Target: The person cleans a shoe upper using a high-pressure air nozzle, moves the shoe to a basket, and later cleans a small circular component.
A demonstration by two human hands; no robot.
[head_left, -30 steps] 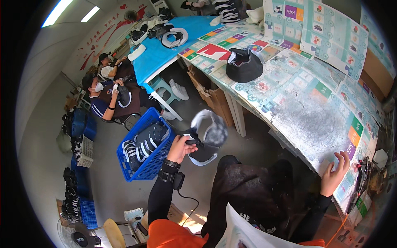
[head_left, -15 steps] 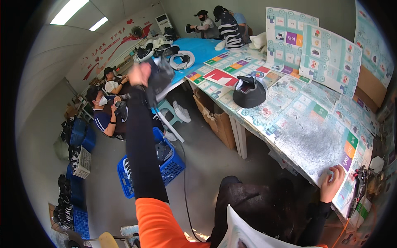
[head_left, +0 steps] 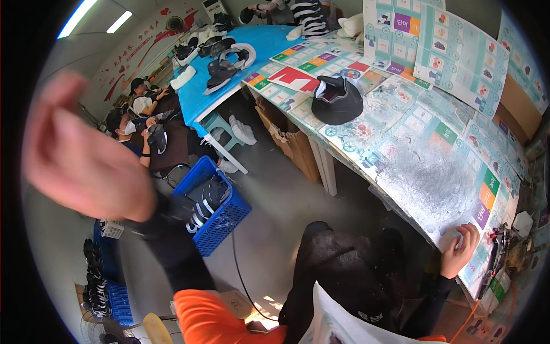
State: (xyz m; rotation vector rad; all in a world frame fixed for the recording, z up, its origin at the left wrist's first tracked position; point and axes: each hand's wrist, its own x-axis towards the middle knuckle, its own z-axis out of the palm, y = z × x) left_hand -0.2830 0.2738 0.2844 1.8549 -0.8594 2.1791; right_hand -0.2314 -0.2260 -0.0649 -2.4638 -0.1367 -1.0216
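the left hand (head_left: 86,155), blurred, is raised at the left, its fingers loosely parted and nothing visible in its hold. the right hand (head_left: 460,250) rests at the worktable (head_left: 381,146) edge, fingers slackly curled, with no object seen in it. a black shoe upper (head_left: 337,104) stands on that table, well apart from both hands; a dark shoe piece (head_left: 220,74) lies on the blue table (head_left: 269,41), by its near edge.

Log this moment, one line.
left hand: raised, empty; right hand: at table edge; black shoe upper: on table; blue basket: holds shoes
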